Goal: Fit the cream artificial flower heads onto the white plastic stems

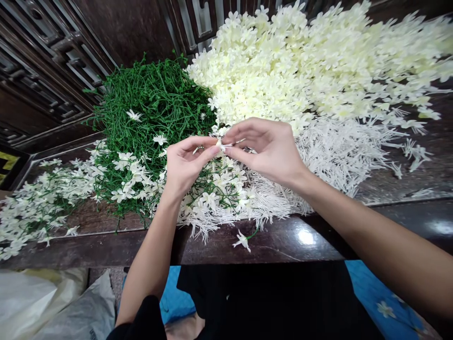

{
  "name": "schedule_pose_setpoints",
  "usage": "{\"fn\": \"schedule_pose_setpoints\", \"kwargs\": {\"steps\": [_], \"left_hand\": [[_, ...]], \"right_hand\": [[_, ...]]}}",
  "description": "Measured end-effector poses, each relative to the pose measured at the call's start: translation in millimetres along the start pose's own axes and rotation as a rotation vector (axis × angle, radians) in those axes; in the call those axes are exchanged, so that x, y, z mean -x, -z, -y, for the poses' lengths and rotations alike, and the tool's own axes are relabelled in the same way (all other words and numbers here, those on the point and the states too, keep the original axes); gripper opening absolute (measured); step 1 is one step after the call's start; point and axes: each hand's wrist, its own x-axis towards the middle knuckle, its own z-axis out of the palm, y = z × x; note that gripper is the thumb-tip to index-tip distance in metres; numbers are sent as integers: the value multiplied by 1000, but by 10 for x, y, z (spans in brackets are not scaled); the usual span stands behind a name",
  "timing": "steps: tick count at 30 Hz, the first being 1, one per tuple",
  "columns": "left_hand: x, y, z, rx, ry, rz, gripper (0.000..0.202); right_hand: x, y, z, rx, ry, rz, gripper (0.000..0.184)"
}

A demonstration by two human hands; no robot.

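In the head view, the left hand (186,163) and the right hand (264,148) met above the dark tabletop (283,241). Both pinched one small white flower (222,144) between their fingertips, each from its own side. The flower looked very light and soft, and it would likely bend or crush if squeezed hard, so a gentle pinch low at its base seemed best. Behind the hands lay a big pile of cream flowers (311,66). A heap of green stems (155,104) sat to the left. Thin white plastic pieces (339,156) were spread out under the right hand.
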Motion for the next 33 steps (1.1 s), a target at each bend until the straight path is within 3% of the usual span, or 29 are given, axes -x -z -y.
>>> {"fn": "schedule_pose_setpoints", "kwargs": {"steps": [2, 4, 8, 16, 23, 27, 33], "left_hand": [[-7, -6, -6, 29, 1, -22, 19], [-14, -6, -11, 55, -2, -26, 22], [-17, 6, -4, 64, -4, 0, 23], [-19, -7, -26, 35, 15, 8, 19], [2, 0, -44, 109, 88, 60, 11], [3, -15, -45, 198, 133, 55, 17], [-7, -14, -55, 157, 169, -31, 8]], "right_hand": [[-21, 35, 1, -46, -38, 85, 39], [-39, 56, -5, -73, -78, 134, 47], [-54, 54, -20, -108, -106, 158, 28], [-64, 72, -25, -115, -131, 182, 17], [-77, 100, 4, -42, -118, 16, 12], [-72, 109, -18, -80, -131, -46, 27], [-86, 137, -2, -3, -106, -67, 5]]}}
